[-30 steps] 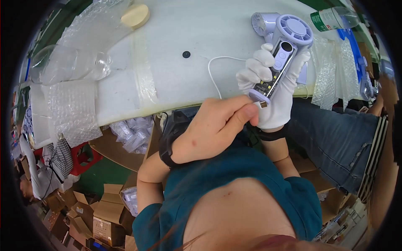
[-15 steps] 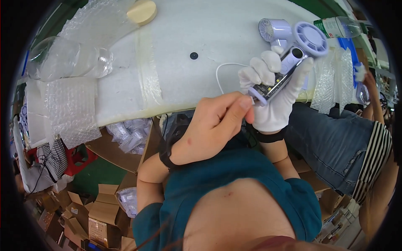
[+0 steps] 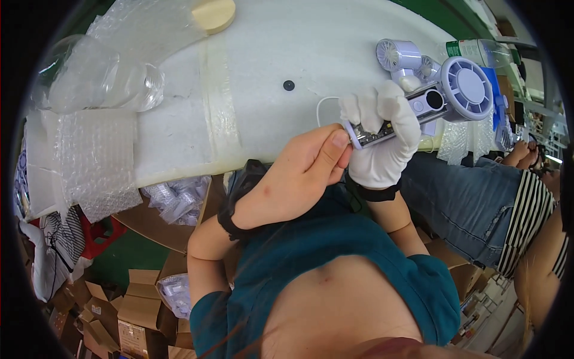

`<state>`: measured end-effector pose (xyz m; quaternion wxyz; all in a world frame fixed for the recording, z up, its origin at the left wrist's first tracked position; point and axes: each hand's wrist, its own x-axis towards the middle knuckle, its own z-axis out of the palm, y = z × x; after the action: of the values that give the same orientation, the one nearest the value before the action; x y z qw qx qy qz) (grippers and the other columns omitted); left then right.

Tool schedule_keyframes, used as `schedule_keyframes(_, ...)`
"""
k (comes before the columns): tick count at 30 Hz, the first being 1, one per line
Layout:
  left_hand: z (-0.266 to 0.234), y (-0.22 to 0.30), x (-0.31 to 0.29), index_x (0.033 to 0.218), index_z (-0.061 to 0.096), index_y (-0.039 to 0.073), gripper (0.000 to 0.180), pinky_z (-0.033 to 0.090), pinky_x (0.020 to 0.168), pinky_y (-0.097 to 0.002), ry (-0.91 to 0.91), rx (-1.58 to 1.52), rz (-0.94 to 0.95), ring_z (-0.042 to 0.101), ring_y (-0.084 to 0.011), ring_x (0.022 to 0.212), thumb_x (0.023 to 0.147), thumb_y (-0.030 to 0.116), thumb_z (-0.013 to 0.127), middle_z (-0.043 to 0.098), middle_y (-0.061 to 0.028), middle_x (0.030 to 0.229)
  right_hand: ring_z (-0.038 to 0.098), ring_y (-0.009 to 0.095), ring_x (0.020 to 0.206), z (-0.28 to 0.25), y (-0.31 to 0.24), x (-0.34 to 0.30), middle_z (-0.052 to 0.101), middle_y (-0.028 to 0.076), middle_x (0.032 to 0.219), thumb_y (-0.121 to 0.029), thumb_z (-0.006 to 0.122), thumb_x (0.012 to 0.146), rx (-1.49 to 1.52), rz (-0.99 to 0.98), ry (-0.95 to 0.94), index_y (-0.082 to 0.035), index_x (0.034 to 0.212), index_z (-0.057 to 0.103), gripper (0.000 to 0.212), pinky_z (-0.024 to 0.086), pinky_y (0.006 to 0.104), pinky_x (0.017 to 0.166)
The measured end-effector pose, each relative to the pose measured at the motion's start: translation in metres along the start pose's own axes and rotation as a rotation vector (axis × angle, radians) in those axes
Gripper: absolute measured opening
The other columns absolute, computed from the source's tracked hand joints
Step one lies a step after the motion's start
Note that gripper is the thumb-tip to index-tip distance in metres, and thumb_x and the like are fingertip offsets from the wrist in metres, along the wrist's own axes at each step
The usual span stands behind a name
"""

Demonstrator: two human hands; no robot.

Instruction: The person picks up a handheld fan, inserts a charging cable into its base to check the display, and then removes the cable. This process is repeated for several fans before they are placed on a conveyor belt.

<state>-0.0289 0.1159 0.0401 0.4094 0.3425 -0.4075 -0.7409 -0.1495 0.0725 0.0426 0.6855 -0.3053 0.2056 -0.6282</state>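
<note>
My right hand (image 3: 385,134), in a white glove, is wrapped round a lilac handheld fan (image 3: 427,102). Its round head points right and its clear-sided handle shows circuit parts inside. My bare left hand (image 3: 314,161) is closed in a pinch at the lilac end cap of the handle. Whatever lies between thumb and fingers is too small to make out. A white cable (image 3: 318,110) curves from behind the gloved fingers down behind my left hand; its ends are hidden. Just beyond the gloved hand, more lilac fans (image 3: 399,55) lie on the table.
On the white table (image 3: 263,54) are a small black disc (image 3: 289,85), a cream round block (image 3: 214,15), bubble wrap (image 3: 95,161) and a large clear bottle (image 3: 89,75). Another bottle (image 3: 478,52) lies far right. Cardboard boxes (image 3: 140,305) stand below left. A person in jeans (image 3: 466,209) is at right.
The held fan has swung from steeply tilted to nearly level, its head moving right and lower. The gloved fingers have rolled over the handle. My left hand stays at its end cap.
</note>
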Motion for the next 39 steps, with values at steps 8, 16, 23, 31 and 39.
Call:
schedule_keyframes(8, -0.004, -0.003, -0.003, 0.077, 0.045, 0.003, 0.034, 0.03, 0.05, -0.022, 0.1, -0.079, 0.06, 0.032, -0.0066, 0.054, 0.097, 0.028, 0.033, 0.036, 0.003, 0.058, 0.033, 0.011, 0.055, 0.009, 0.007, 0.005, 0.038, -0.001, 0.066, -0.006, 0.053, 0.079, -0.086, 0.043, -0.007, -0.012, 0.104, 0.048, 0.026, 0.033, 0.0294, 0.06)
schedule_keyframes(16, -0.008, -0.006, -0.004, 0.085, 0.047, 0.005, 0.03, 0.017, 0.041, -0.0201, -0.053, -0.67, -0.033, 0.019, -0.0022, 0.045, 0.096, 0.03, 0.036, 0.024, 0.0064, 0.053, 0.042, 0.015, 0.055, 0.032, -0.005, 0.034, 0.044, 0.003, 0.064, -0.009, 0.055, 0.081, -0.146, 0.286, -0.058, -0.007, 0.094, 0.046, 0.016, 0.039, 0.0322, 0.06)
schedule_keyframes(23, -0.021, -0.023, -0.007, 0.087, 0.045, 0.006, 0.026, 0.014, 0.041, -0.0201, -0.014, -0.706, 0.132, 0.018, -0.0022, 0.045, 0.096, 0.029, 0.038, 0.02, 0.0075, 0.053, 0.062, 0.024, 0.066, -0.012, -0.045, 0.235, 0.062, 0.01, 0.077, -0.017, 0.055, 0.086, -0.115, 0.455, -0.175, -0.007, 0.09, 0.052, 0.012, 0.05, 0.028, 0.054)
schedule_keyframes(31, -0.037, -0.049, -0.006, 0.085, 0.052, 0.004, 0.024, 0.021, 0.044, -0.0196, 0.172, -0.272, 0.182, 0.025, -0.0017, 0.048, 0.094, 0.024, 0.043, 0.029, 0.0064, 0.054, 0.055, 0.027, 0.078, -0.05, 0.049, 0.341, 0.055, 0.013, 0.088, -0.018, 0.047, 0.09, -0.443, 0.708, -0.018, 0.0, 0.103, 0.045, 0.022, 0.049, 0.0373, 0.071)
schedule_keyframes(39, -0.042, -0.047, -0.011, 0.089, 0.055, 0.002, 0.024, 0.024, 0.048, -0.0211, 0.145, 0.015, 0.273, 0.027, -0.0036, 0.053, 0.093, 0.023, 0.045, 0.033, 0.0039, 0.057, 0.05, 0.031, 0.102, -0.027, 0.017, 0.325, 0.054, 0.017, 0.11, -0.021, 0.04, 0.091, -0.796, 0.317, -0.07, 0.001, 0.121, 0.041, 0.036, 0.041, 0.0386, 0.091)
